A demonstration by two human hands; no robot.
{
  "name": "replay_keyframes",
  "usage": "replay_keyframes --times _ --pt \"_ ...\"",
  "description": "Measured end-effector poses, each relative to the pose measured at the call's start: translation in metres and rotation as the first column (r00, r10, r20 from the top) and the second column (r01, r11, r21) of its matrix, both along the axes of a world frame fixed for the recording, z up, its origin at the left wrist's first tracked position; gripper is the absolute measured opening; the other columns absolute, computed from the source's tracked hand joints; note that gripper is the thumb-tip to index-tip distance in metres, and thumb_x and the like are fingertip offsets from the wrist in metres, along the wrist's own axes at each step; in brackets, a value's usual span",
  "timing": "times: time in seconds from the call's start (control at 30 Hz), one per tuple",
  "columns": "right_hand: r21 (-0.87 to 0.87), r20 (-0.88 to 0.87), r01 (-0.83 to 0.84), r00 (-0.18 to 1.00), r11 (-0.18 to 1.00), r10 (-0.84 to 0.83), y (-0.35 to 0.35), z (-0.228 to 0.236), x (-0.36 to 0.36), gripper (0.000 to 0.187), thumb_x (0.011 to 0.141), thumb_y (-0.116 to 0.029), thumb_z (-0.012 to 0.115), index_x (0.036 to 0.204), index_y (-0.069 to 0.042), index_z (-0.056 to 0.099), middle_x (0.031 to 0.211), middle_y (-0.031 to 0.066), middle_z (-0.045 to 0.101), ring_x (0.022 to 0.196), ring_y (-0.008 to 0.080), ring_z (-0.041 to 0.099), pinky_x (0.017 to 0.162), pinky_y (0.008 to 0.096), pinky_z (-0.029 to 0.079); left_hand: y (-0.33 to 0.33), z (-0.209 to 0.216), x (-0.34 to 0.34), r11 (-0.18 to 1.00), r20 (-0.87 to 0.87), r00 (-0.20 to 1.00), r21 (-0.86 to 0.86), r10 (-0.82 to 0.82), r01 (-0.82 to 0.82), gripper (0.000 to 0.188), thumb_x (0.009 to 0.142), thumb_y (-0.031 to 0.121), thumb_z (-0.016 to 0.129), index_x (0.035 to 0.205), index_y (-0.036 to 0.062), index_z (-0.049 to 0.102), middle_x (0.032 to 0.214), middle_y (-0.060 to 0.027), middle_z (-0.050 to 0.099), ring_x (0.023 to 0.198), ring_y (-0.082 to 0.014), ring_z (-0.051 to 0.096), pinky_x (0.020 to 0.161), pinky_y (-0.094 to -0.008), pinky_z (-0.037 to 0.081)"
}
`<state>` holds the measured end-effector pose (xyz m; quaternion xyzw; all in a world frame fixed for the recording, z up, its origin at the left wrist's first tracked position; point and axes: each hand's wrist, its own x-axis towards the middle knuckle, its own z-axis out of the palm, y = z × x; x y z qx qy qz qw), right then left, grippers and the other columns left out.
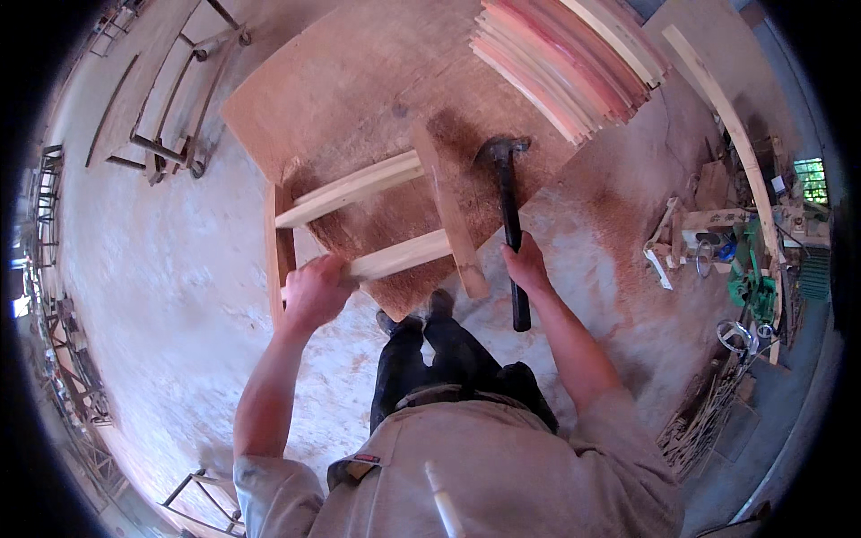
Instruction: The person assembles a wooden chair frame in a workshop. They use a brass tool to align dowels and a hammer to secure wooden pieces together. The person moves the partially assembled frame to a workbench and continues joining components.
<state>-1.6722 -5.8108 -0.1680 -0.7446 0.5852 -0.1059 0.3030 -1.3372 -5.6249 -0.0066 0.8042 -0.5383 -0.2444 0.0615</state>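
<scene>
A small wooden frame (359, 186) of two rails between two side pieces stands in front of me over a brown board. My left hand (319, 291) is closed around the left end of its nearer rail (404, 255), close to the left side piece (273, 233). The right side piece (448, 211) slants down toward my feet. My right hand (527, 264) grips the black handle of a hammer (508, 197). Its dark head points away from me, to the right of the frame, over the board.
The sawdust-covered brown board (314, 99) lies on the floor. Beyond it, a stack of reddish and pale wood strips (574, 63) sits at the far right. A wheeled metal rack (170, 117) stands far left. At right are a green machine (752, 287) and a long leaning plank (731, 125).
</scene>
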Motion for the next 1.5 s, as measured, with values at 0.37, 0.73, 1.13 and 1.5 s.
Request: replay_keyframes --times 0.37,0.73,1.13,1.5 --pt "0.659 0.752 -0.492 0.468 0.569 -0.465 0.052 0.150 0.131 0.036 0.092 -0.022 0.060 0.119 0.001 0.052 0.107 0.0100 0.061 0.100 0.0209 0.060 0.085 0.0327 0.048 0.087 0.077 0.001 0.875 -0.572 0.678 0.165 0.461 -0.456 0.033 0.077 0.007 0.070 0.107 -0.0010 0.060 0.089 -0.0108 0.067 0.085 -0.0152 0.063 0.076 -0.0305 0.050" --pt "0.314 0.941 -0.947 0.300 0.070 -0.160 0.159 0.193 0.244 0.052 0.092 -0.005 0.051 0.139 0.002 0.031 0.133 0.0101 0.046 0.125 0.0179 0.043 0.108 0.0358 0.032 0.182 0.039 -0.014 0.610 -0.944 0.026 0.190 0.328 -0.769 0.042 0.074 0.019 0.077 0.110 0.0034 0.060 0.094 -0.0014 0.065 0.083 -0.0126 0.060 0.073 -0.0271 0.049" --pt "0.387 0.804 -0.882 0.465 0.268 0.370 0.216 0.166 0.307 0.027 0.092 -0.009 0.054 0.114 0.006 0.055 0.097 0.0105 0.065 0.087 0.0146 0.065 0.074 0.0312 0.058 0.240 0.009 -0.024 0.371 -0.940 -0.268 0.332 0.212 -0.868 0.055 0.070 0.027 0.082 0.112 0.0021 0.057 0.096 -0.0045 0.065 0.082 -0.0150 0.064 0.074 -0.0303 0.052" --pt "0.472 0.734 -0.852 0.523 0.227 0.433 0.241 0.156 0.324 0.024 0.089 -0.010 0.056 0.107 0.006 0.059 0.090 0.0094 0.066 0.081 0.0157 0.065 0.064 0.0300 0.058 0.261 -0.026 -0.032 0.310 -0.924 -0.369 0.381 0.097 -0.871 0.059 0.064 0.036 0.086 0.105 0.0021 0.060 0.082 -0.0105 0.066 0.070 -0.0207 0.064 0.061 -0.0332 0.053"
